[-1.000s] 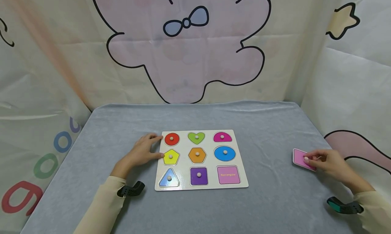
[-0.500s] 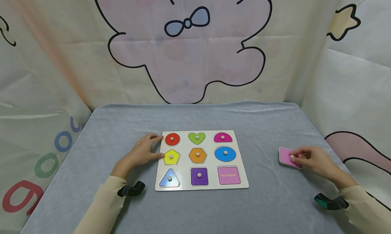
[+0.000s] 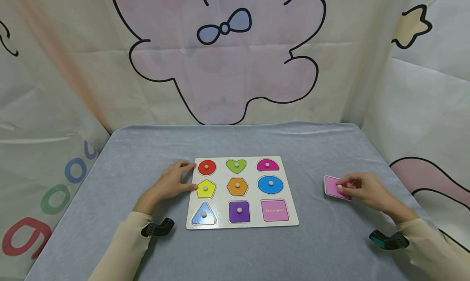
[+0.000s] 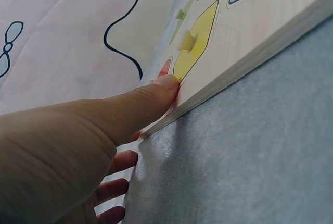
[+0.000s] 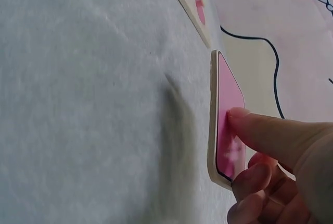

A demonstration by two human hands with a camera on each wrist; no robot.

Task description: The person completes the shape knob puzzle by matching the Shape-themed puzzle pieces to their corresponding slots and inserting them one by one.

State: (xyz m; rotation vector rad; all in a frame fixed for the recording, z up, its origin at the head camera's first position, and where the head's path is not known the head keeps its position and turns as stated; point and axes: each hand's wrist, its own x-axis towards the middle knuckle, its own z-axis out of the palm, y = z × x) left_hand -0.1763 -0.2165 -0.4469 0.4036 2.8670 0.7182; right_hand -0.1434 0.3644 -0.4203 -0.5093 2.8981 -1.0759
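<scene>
My right hand point(image 3: 369, 191) pinches the small knob of a pink rectangular puzzle piece point(image 3: 330, 184) at the right of the table. In the right wrist view the piece point(image 5: 229, 94) is held up above the cloth, its shadow below. My left hand point(image 3: 167, 187) touches the left edge of a white wooden puzzle board point(image 3: 256, 191), thumb and index finger spread apart. The left wrist view has the thumb point(image 4: 151, 96) on the board's face beside the yellow pentagon point(image 4: 200, 39); other fingers lie partly hidden past the edge. A pink recess labelled Rectangular point(image 3: 275, 210) is at the board's lower right.
Several knobbed pieces sit in the board, among them a purple square point(image 3: 239, 211) and a blue oval point(image 3: 270, 184). Grey cloth point(image 3: 312, 248) covers the table. Printed curtains point(image 3: 224, 77) hang behind and at both sides.
My right hand has moved left with the pink rectangular puzzle piece, nearer to the board. The left hand and the board have stayed in place.
</scene>
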